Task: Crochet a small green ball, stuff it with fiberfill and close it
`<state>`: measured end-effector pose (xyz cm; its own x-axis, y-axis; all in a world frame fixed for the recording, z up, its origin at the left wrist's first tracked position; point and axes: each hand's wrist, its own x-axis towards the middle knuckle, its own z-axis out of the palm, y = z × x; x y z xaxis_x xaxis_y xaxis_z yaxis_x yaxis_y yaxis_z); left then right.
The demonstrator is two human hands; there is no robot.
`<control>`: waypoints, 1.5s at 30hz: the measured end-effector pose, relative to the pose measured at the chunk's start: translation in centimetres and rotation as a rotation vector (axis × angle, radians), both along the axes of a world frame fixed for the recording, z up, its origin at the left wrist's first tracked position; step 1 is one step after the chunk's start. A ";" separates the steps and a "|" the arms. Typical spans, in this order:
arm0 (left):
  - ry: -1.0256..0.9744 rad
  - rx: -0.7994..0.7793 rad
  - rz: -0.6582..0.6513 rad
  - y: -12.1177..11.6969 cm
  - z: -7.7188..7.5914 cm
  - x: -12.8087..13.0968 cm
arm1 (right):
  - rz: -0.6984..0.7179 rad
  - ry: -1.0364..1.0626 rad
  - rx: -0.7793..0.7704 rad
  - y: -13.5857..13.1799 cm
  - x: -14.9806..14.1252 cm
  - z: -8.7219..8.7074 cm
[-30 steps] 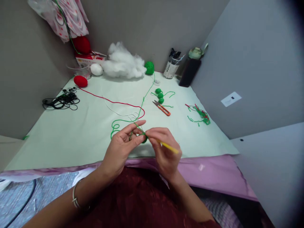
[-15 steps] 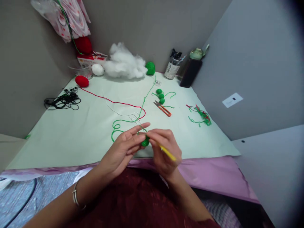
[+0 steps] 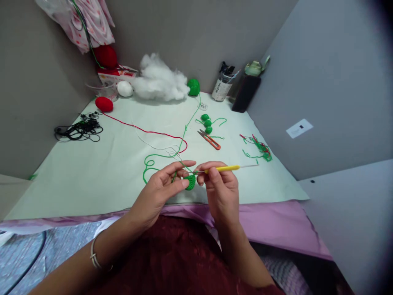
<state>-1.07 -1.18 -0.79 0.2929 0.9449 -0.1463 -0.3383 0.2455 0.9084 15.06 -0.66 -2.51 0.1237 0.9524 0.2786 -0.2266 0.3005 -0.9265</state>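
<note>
My left hand pinches a small green crocheted piece between thumb and fingers, with green yarn running over the index finger. My right hand grips a yellow-handled crochet hook, lying level and pointing left into the piece, its metal tail sticking out to the right. The yarn trails back across the pale table to a green yarn ball by the far wall.
Orange snips and three small green crocheted pieces lie beyond my hands. Yarn scraps sit right. White stuffing, red yarn ball, black cords, a jar and a dark bottle line the back.
My right hand turned the hook from slanting down-right to lying level, its tail now out to the right. The green piece shifted slightly right and shows more between the hands.
</note>
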 end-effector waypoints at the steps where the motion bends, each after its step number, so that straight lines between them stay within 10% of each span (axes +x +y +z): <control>1: 0.008 0.005 0.010 0.0 0.0 -0.1 | 0.008 0.019 -0.008 0.1 0.0 0.1; 35: 0.177 0.130 0.096 0.0 -0.2 -0.3 | -0.156 -0.732 0.629 -1.6 0.6 0.8; 45: -0.046 -0.036 0.042 0.3 0.3 -0.4 | -0.033 -0.077 0.124 -1.4 0.3 0.7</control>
<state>-1.47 -0.91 -0.45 0.2605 0.9508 -0.1679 -0.3903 0.2628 0.8824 15.36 -2.05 -1.81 0.1278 0.9059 0.4036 -0.1445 0.4196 -0.8961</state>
